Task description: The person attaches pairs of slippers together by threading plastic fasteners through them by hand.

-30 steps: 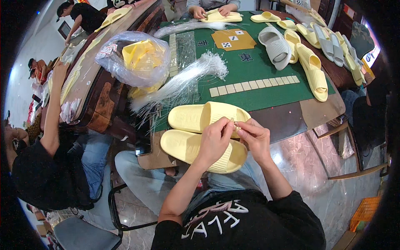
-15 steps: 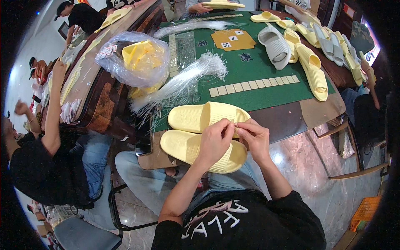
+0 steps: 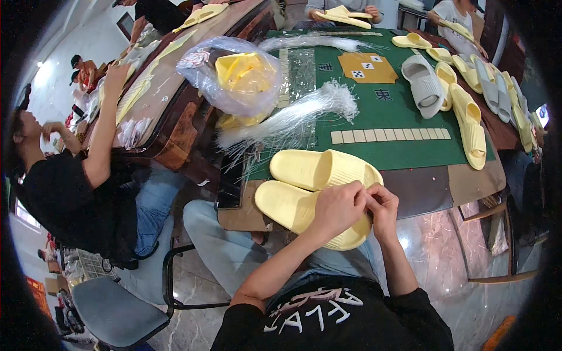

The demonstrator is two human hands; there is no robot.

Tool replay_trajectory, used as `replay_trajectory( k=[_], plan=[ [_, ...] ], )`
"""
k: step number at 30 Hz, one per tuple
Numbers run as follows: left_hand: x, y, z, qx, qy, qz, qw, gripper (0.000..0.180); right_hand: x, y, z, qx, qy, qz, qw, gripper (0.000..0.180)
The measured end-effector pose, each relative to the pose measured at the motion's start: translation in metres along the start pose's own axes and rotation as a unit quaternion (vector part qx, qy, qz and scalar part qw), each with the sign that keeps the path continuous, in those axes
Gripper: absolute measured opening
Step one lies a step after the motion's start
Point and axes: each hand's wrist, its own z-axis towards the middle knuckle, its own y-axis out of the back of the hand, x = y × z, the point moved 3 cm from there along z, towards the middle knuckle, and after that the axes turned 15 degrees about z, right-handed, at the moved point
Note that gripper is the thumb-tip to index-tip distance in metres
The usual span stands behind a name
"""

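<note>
A pair of yellow slippers lies side by side at the table's near edge: the far slipper (image 3: 295,168) and the near slipper (image 3: 284,203), toes to the right. Over the straps my left hand (image 3: 339,206) and my right hand (image 3: 383,212) meet, fingertips pinched together. Whatever they pinch is too small and hidden to name. My left hand covers part of the near slipper's strap. Beyond the slippers lies a bundle of thin clear plastic strands (image 3: 298,114), fanned toward the left.
A clear bag with yellow pieces (image 3: 243,79) stands at the far left. Grey slippers (image 3: 422,88) and more yellow slippers (image 3: 469,126) lie along the right. A row of pale tiles is on the green table mat (image 3: 398,155). Co-workers sit left and across; one person opposite holds yellow slippers.
The view has shifted left, so the scene sits farther right. My hands stay pinched together over the straps, the fingers slightly regrouped. The slippers still lie in the same place on the table.
</note>
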Motion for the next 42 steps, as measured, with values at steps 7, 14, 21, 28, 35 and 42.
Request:
replay_trajectory(
  k=[7, 14, 21, 28, 35, 42],
  plan=[
    [0.0, 0.0, 0.001, 0.013, -0.012, 0.019, 1.0, 0.015, -0.004, 0.002, 0.001, 0.005, -0.002, 0.021, 1.0, 0.009],
    [0.0, -0.002, 0.002, 0.004, -0.012, 0.008, 1.0, 0.013, 0.004, 0.002, 0.003, 0.005, -0.017, 0.01, 1.0, 0.008],
    [-0.001, 0.024, -0.001, -0.073, -0.063, -0.063, 0.993, 0.006, 0.01, 0.006, 0.013, 0.009, 0.018, 0.014, 1.0, 0.006],
    [0.043, 0.068, -0.024, -0.113, -0.01, 0.042, 0.993, 0.024, 0.022, 0.036, 0.022, -0.071, 0.115, -0.107, 0.985, 0.014],
    [0.066, 0.035, -0.035, 0.067, 0.063, -0.121, 0.988, 0.048, 0.023, 0.051, 0.032, -0.092, 0.112, -0.15, 0.978, 0.019],
    [0.058, 0.008, -0.016, 0.055, 0.058, -0.052, 0.995, 0.038, 0.016, 0.049, 0.033, -0.09, 0.11, -0.173, 0.975, 0.018]
  ],
)
